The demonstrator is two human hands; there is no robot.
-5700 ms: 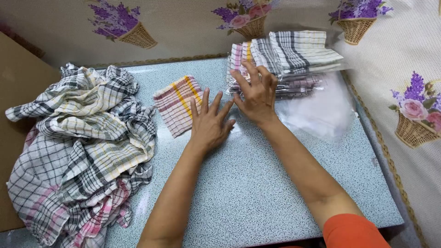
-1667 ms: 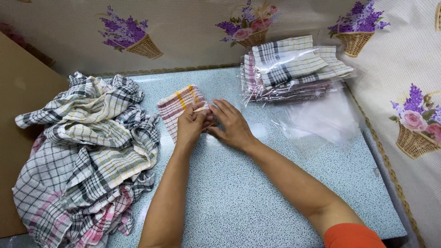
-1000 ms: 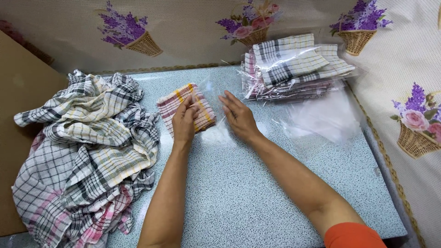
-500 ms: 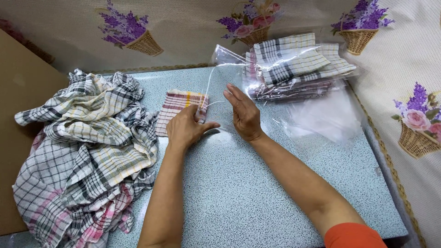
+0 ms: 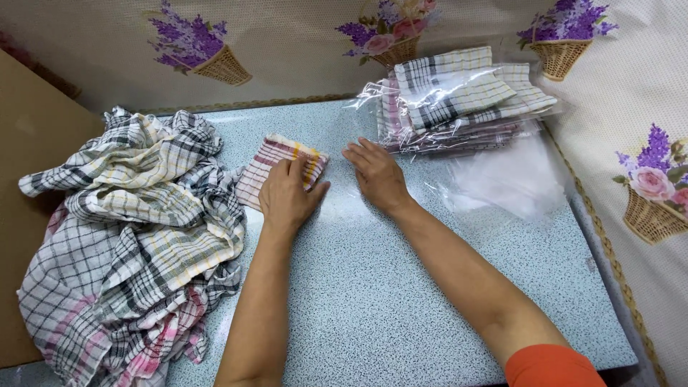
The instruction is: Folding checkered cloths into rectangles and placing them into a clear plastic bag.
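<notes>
A small folded cloth (image 5: pixel 272 159) with pink, white and yellow stripes lies on the blue speckled table (image 5: pixel 401 301). My left hand (image 5: pixel 287 197) lies palm down on its near right corner and holds it. Just to the right, my right hand (image 5: pixel 376 175) rests flat with its fingers stretched out on a thin clear plastic bag (image 5: pixel 344 204) spread on the table between the hands. I cannot tell whether the cloth is partly inside the bag.
A stack of bagged checked cloths (image 5: pixel 459 97) sits at the back right, with loose clear bags (image 5: pixel 512 179) in front of it. A big heap of unfolded checked cloths (image 5: pixel 129 236) fills the left side, beside brown cardboard (image 5: pixel 29 143). Flower-patterned walls surround the table.
The clear bag that my right hand held up half a second ago now lies flat on the table. My left hand has slid onto the folded cloth, which shifted slightly right.
</notes>
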